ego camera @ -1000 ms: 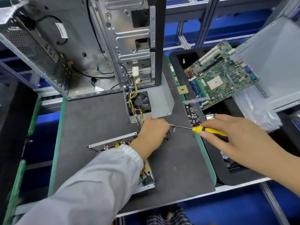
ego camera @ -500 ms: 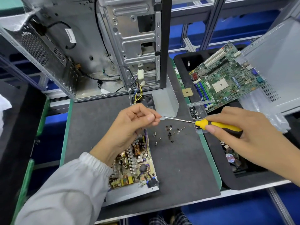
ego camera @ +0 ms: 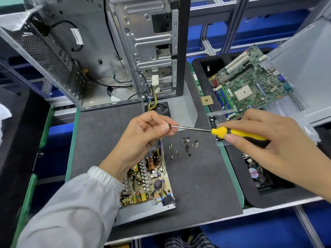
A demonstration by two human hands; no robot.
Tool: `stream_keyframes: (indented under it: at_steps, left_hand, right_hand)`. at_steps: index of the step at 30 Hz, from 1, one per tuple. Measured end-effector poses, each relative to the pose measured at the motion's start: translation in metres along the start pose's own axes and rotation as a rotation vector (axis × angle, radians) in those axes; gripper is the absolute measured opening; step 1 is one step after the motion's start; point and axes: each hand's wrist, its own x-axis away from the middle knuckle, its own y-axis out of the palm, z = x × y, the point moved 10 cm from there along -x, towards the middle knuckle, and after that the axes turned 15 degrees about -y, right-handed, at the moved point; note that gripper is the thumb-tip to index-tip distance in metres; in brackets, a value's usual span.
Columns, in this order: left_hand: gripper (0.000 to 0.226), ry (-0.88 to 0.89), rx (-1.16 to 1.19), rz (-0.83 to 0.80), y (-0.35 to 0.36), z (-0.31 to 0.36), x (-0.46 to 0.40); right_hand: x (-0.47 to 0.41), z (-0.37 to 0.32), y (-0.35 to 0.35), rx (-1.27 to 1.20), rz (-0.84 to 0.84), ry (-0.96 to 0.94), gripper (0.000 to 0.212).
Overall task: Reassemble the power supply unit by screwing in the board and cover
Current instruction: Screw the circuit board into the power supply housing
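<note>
Screw meets screwdriver tip above the open power supply.

The left hand [ego camera: 143, 135] pinches a small screw [ego camera: 169, 125] between thumb and forefinger, touching the screwdriver [ego camera: 231, 133] tip; the right hand [ego camera: 272, 140] curls around its yellow handle at 3 o'clock. The power supply board [ego camera: 146, 183] lies in its tray at 6 o'clock, the cover [ego camera: 180, 110] at 12, loose screws [ego camera: 186, 145] between them.
</note>
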Motion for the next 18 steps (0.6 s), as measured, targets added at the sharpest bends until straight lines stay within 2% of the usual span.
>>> stream_keyframes:
  at_steps: [8, 18]
  left_hand:
    - [0.004, -0.017, -0.054, -0.075, 0.003, 0.0036, 0.0004]
    - [0.008, -0.013, 0.044, -0.12, 0.004, 0.0041, 0.0]
  right_hand:
    - [-0.0017, 0.0003, 0.0003, -0.048, 0.003, -0.016, 0.03]
    - [-0.004, -0.0004, 0.0, -0.104, 0.02, -0.008, 0.026]
